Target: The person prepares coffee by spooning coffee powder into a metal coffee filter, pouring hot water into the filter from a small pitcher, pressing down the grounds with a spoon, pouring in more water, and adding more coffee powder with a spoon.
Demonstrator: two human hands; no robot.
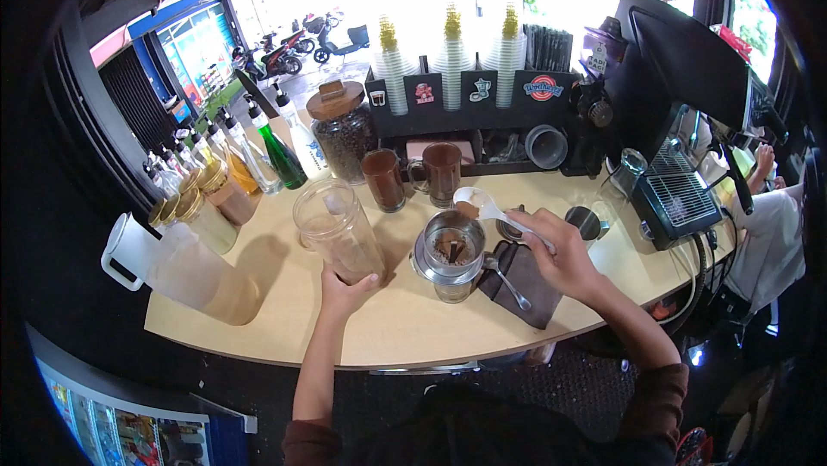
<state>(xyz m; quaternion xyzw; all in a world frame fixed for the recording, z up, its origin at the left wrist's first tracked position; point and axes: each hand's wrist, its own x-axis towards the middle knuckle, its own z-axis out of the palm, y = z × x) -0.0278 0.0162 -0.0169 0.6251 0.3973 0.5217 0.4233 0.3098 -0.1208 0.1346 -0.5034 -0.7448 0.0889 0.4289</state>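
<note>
My left hand [347,292] is wrapped round the lower part of a clear jar [340,229], which leans a little on the counter. In my right hand [560,252] is a white spoon [489,207] with brown powder in its bowl, held over the rim of a metal drip filter [450,251]. Brown powder shows inside the filter, which sits on a glass [454,292]. Right of it, a small metal spoon [514,285] lies on a folded dark cloth [538,298]. Two glass mugs of brown content, one of them a handled mug [442,175], stand behind the filter.
A white-lidded pitcher [194,276] and several syrup bottles line the counter's left side. Behind are a wooden-lidded jar of beans [343,134] and a black rack [439,108] of stacked cups. An espresso machine [676,186] stands right; a person in white [767,242] is beyond it.
</note>
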